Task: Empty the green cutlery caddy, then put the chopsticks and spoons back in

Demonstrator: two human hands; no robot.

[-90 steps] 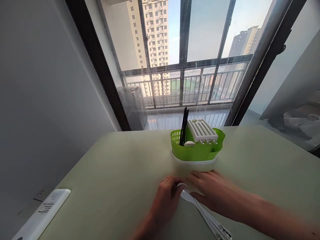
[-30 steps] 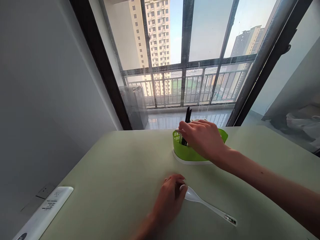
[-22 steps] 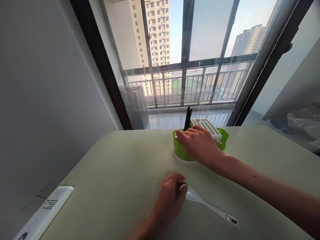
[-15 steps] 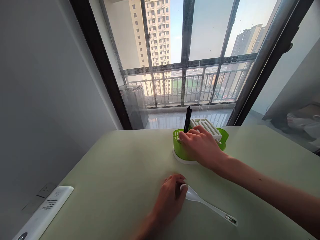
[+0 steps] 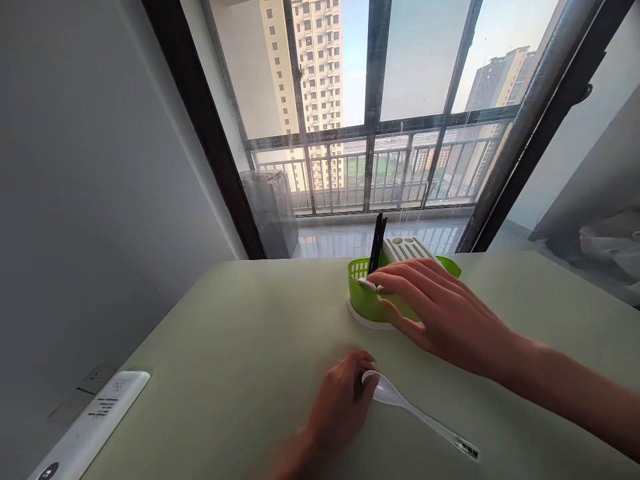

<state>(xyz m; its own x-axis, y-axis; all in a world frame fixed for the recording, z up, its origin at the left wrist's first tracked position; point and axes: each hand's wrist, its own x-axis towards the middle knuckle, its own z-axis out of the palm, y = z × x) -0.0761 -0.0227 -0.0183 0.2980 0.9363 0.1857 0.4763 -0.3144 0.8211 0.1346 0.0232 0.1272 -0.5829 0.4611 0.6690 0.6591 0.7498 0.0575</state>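
A white spoon [image 5: 391, 393] with a long handle lies slantwise on the table, bowl end toward my left hand [image 5: 341, 399]. My left hand's curled fingers and thumb close around the tip of that bowl, partly covering it. My right hand [image 5: 450, 313] reaches over the front of a green utensil holder [image 5: 365, 303], fingers stretched and thumb apart, with nothing held. Black chopsticks [image 5: 377, 243] stand upright in the holder, and white spoon-like ends [image 5: 367, 285] show near my right fingertips. A white slotted insert [image 5: 407, 248] sits on the holder, partly hidden by my hand.
The pale green tabletop [image 5: 240, 373] carries everything. At the left edge lies a long white device [image 5: 95, 427] with printed markings. Beyond the table's far edge is a glazed balcony with a railing [image 5: 345, 177]; a grey wall [image 5: 100, 200] rises on the left.
My right hand has drawn back toward me and to the right from the holder, and its fingers have straightened. My left hand stays at the spoon.
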